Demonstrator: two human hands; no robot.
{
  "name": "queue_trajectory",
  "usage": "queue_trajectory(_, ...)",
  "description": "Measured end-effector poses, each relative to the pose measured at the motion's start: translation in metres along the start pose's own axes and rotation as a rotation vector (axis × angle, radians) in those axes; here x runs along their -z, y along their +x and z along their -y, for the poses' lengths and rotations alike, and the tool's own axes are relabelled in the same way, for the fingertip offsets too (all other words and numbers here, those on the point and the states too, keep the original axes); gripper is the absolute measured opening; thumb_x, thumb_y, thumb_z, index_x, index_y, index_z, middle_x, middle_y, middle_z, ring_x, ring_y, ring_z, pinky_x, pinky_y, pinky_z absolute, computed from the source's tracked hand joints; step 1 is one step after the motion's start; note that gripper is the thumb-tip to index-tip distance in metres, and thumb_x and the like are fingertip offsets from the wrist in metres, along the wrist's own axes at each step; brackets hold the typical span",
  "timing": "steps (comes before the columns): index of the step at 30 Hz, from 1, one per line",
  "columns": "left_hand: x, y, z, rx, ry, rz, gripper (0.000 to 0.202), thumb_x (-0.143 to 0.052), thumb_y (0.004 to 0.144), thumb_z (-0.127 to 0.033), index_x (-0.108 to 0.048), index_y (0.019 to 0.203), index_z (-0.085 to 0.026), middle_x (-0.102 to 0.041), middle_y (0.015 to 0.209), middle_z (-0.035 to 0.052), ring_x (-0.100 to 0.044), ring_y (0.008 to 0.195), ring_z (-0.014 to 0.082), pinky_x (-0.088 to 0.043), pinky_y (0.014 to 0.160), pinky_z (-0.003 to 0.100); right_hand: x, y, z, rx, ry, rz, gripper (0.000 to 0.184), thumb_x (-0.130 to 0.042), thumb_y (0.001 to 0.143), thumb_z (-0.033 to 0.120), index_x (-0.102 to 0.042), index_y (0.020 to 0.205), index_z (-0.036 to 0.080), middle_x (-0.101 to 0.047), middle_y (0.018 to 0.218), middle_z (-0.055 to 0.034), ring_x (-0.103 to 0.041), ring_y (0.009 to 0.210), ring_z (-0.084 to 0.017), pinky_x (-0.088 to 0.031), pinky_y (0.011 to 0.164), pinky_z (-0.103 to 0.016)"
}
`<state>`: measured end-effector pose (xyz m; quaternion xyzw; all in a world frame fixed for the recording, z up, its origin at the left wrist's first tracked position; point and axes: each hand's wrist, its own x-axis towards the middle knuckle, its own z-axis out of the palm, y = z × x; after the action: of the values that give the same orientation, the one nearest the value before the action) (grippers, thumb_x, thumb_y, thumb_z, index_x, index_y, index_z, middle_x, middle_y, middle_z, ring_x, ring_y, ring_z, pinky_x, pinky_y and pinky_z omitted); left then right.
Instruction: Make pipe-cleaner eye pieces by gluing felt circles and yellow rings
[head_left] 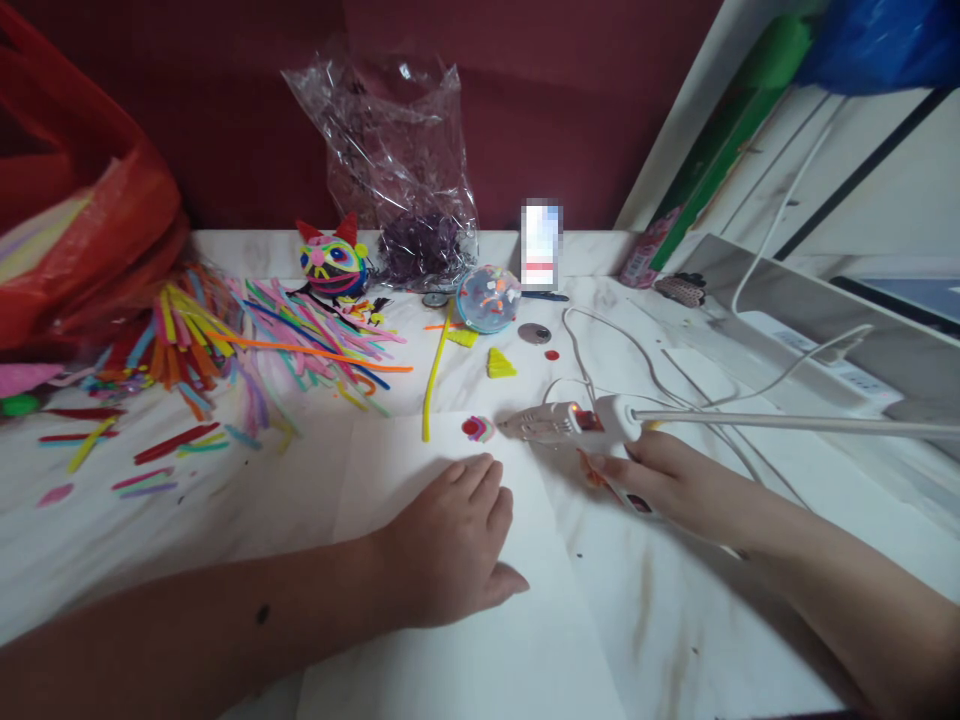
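My right hand [660, 480] is wrapped round the handle of a white glue gun [596, 418], which lies level with its nozzle pointing left and a glue stick [795, 424] sticking out of its back. Just off the nozzle, a small round piece of curved coloured strips with a red disc [475, 429] rests on a white sheet of paper [450, 665]. Below that piece my left hand [454, 540] lies palm down on the paper, thumb apart and fingers slightly bent, with nothing visible in it. Its fingertips come close to the piece.
Coloured pipe cleaners [300, 345] are heaped at the left, beside a red bag [90, 200]. Behind stand a cat-faced ball [334, 262], a clear plastic bag [405, 160], a decorated round container [489, 300] and a phone [541, 245]. Cables [645, 360] and a power strip [814, 355] lie right.
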<state>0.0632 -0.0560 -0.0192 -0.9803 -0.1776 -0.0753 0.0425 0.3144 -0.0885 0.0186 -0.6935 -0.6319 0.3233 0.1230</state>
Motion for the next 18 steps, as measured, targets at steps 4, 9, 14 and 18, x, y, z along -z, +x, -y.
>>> queue_trajectory(4,0.000,0.000,0.000,0.002,0.005,-0.016,0.061,-0.053,0.082,-0.056,-0.058,0.109,-0.001,-0.054,0.123,0.0273,-0.047,0.120,0.0367,-0.037,0.097,0.045,0.002,-0.002,0.002,-0.015,-0.004,0.028,0.046,-0.040,0.082,0.057,-0.041,0.055,0.020,-0.033,0.052,0.0040,-0.034,0.050,-0.011,-0.029,0.046,-0.025)
queue_trajectory(9,-0.001,0.000,0.000,-0.001,0.007,-0.010,0.061,-0.052,0.083,-0.056,-0.058,0.110,-0.001,-0.054,0.123,0.0269,-0.048,0.119,0.0369,-0.038,0.097,0.045,0.005,-0.002,0.005,-0.011,-0.020,0.039,0.045,-0.042,0.083,0.054,-0.039,0.054,0.019,-0.029,0.052,0.0043,-0.032,0.049,-0.010,-0.028,0.046,-0.025)
queue_trajectory(14,-0.001,0.000,0.000,0.006,-0.008,-0.008,0.061,-0.053,0.083,-0.055,-0.058,0.110,-0.002,-0.054,0.124,0.0267,-0.046,0.121,0.0364,-0.037,0.098,0.045,0.005,-0.005,0.009,-0.017,0.032,-0.024,0.044,-0.043,0.081,0.055,-0.042,0.054,0.020,-0.037,0.052,0.0021,-0.037,0.050,-0.012,-0.031,0.047,-0.026)
queue_trajectory(18,0.001,0.001,0.000,0.001,0.012,-0.006,0.061,-0.053,0.082,-0.056,-0.059,0.109,-0.002,-0.055,0.123,0.0266,-0.047,0.120,0.0368,-0.038,0.097,0.045,0.008,-0.008,0.016,-0.040,0.112,-0.107,0.047,-0.044,0.077,0.060,-0.042,0.051,0.021,-0.036,0.050,0.0013,-0.037,0.049,-0.013,-0.031,0.044,-0.026)
